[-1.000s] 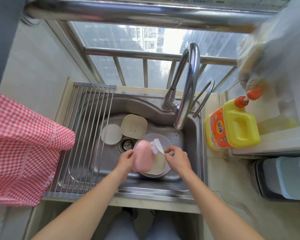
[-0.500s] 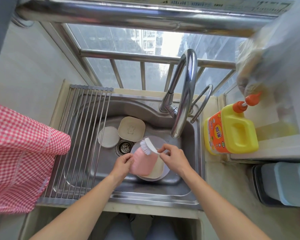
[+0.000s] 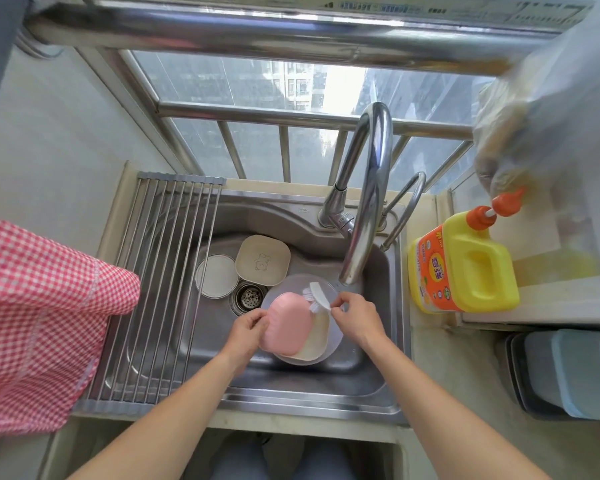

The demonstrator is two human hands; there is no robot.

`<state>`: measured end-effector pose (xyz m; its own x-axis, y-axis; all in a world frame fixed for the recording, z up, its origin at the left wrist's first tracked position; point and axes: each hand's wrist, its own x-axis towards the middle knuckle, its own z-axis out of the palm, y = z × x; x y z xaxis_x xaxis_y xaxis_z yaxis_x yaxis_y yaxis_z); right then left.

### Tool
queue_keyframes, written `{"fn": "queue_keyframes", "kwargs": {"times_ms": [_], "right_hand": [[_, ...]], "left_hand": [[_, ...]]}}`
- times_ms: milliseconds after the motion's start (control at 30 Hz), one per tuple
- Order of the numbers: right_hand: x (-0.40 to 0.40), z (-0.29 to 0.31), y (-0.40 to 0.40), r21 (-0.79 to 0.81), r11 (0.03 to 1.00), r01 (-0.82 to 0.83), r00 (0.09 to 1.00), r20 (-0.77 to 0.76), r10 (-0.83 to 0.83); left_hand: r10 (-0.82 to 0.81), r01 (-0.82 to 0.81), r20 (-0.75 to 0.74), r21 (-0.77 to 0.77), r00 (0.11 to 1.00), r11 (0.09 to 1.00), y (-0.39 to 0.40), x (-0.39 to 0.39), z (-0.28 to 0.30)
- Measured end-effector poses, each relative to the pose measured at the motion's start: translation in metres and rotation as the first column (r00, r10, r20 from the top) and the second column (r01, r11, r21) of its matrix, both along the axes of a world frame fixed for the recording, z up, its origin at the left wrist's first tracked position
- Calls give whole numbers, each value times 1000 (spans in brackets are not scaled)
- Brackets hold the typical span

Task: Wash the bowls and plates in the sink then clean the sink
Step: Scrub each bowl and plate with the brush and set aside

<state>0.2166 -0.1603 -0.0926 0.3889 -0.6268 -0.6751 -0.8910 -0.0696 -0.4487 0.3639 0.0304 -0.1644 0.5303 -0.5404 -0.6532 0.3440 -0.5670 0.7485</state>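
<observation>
Stainless sink (image 3: 201,341) under a barred window, roll-up drying rack (image 3: 160,289) laid over its left part, gooseneck faucet (image 3: 368,202) arching over the basin. Over the last sec the pink plate (image 3: 286,323) has tipped from edge-on toward the camera to nearly flat, its back facing up, and the white dish brush (image 3: 317,296) has slid from the plate's right side to its top right edge (bristles touching the rim, as far as I can tell). Left hand (image 3: 246,332) grips the plate's left edge, fingers curled round it; right hand (image 3: 355,318) pinches the brush handle btwn thumb and fingers. My read: scrubbing of this first plate is under way, w/ the rest not yet started, so the task is early. Pink plate sits over a cream plate (image 3: 317,341), both inside a clear round bowl (image 3: 331,351) on the basin floor at right. A beige square plate (image 3: 262,259) and a white round plate (image 3: 217,276) wait at the back, just beside the drain strainer (image 3: 248,296). Hard to make out: whether water is running (no stream visible at the spout), whether the brush carries soap, and the pink plate's front face, which is turned away. Yellow detergent jug (image 3: 465,265) stands on the counter at right; a blurred plastic bag (image 3: 534,109) hangs above it, contents unclear. Red checked cloth (image 3: 39,323) cut off at the left edge.
</observation>
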Motion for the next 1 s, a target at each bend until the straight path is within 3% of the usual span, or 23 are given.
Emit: {"fn": "queue_keyframes", "kwargs": {"times_ms": [133, 300, 467, 667, 833, 1000], "right_hand": [[12, 11, 13, 78, 994, -72, 983, 175, 58], [-3, 1, 5, 6, 1000, 7, 1000, -8, -7], [9, 10, 18, 77, 994, -77, 982, 179, 62], [-8, 1, 8, -11, 1000, 13, 998, -67, -14], [-1, 9, 23, 55, 998, -29, 984, 179, 19], [-16, -1, 19, -22, 999, -46, 995, -84, 44]], "left_hand": [[17, -17, -24, 6, 1000, 1000, -1, 0, 0], [33, -33, -13, 1, 999, 999, -1, -3, 7], [24, -24, -40, -2, 999, 1000, -1, -2, 8], [-8, 8, -13, 7, 1000, 1000, -2, -4, 16], [-40, 40, -59, 2, 997, 999, 10, 0, 13], [-25, 25, -147, -6, 989, 1000, 16, -3, 14]]}}
